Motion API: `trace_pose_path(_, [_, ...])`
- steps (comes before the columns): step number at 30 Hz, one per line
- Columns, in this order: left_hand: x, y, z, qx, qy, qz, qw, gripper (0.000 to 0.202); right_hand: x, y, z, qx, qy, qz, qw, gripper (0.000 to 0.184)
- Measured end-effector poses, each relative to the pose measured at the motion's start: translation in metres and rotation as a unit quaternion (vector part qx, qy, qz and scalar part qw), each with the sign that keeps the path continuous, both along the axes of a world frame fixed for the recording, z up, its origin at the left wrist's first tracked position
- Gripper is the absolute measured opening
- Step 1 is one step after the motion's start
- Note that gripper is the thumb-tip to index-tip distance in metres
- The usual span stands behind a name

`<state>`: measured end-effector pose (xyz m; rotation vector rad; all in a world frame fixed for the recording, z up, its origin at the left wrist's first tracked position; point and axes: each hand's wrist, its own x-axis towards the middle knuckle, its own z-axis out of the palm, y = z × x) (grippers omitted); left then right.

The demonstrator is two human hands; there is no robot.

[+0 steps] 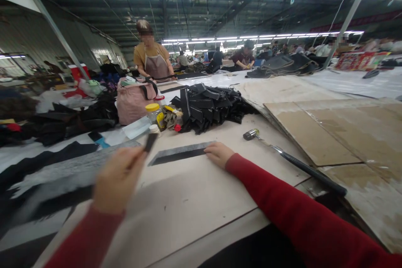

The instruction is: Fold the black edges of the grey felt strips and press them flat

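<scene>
My left hand, blurred by motion, is closed on a short dark strip that points up from the fingers. A black strip with a grey upper band lies flat on the pale work board. On the strip's right end rest the fingertips of my right hand, laid out flat. Behind the strip is a heap of black cut pieces. A mallet with a long black handle lies to the right of my right hand.
Near the heap stand a yellow-lidded jar, a small white bottle and a pink bag. Cardboard sheets lie on the right, black and grey material on the left. Across the table a person in an apron works.
</scene>
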<state>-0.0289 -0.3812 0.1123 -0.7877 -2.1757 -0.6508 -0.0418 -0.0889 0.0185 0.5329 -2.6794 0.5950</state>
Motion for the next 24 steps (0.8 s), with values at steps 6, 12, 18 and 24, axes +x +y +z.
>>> trace_pose_path(6, [0.047, 0.075, -0.024, -0.23, -0.267, -0.243, 0.904, 0.036, -0.005, 0.022, 0.0, -0.071, 0.025, -0.066, 0.995, 0.022])
trace_pose_path(12, [-0.049, -0.012, -0.017, -0.294, -0.287, 0.022, 0.912, 0.036, -0.005, 0.03, 0.002, -0.098, 0.025, -0.076, 0.992, 0.022])
trace_pose_path(18, [-0.121, -0.064, -0.048, -0.412, -0.276, 0.158, 0.854, 0.035, -0.005, 0.026, 0.003, -0.095, 0.015, -0.068, 0.993, 0.022])
trace_pose_path(24, [-0.123, -0.054, -0.058, -0.42, -0.283, 0.17, 0.845, 0.038, -0.002, 0.023, 0.005, -0.066, 0.008, -0.077, 0.995, 0.022])
